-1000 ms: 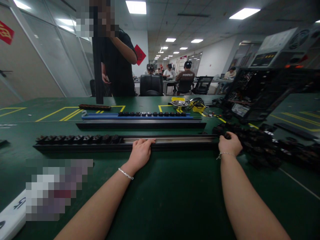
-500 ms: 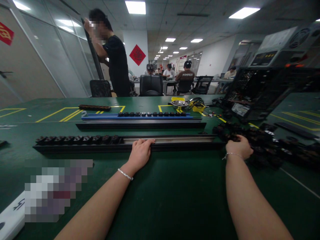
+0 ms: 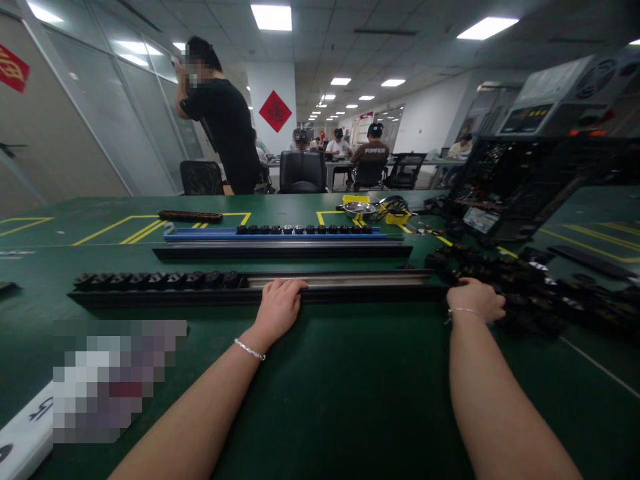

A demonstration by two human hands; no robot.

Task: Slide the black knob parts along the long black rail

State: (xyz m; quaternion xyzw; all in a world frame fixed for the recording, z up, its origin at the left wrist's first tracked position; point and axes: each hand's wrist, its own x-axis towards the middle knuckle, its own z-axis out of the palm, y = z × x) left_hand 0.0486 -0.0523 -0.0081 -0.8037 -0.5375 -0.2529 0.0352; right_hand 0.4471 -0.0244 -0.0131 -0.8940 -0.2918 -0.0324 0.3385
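Observation:
A long black rail (image 3: 360,285) lies across the green table in front of me, its left part filled with a row of black socket modules (image 3: 155,280). My left hand (image 3: 279,308) rests on the rail's near edge, fingers curled over it. My right hand (image 3: 475,299) is at the rail's right end, fingers closed among a heap of loose black socket modules (image 3: 530,293); what it grips is hidden.
Behind lie a second black rail (image 3: 283,251) and a blue rail with modules (image 3: 275,231). A metal bowl (image 3: 359,207) and yellow box stand further back. An open black machine case (image 3: 520,180) sits at right. A person in black stands at the far left; others sit beyond.
My right hand moved from the rail's end a little right into the module heap. The standing person stepped back and left. My left hand stayed put.

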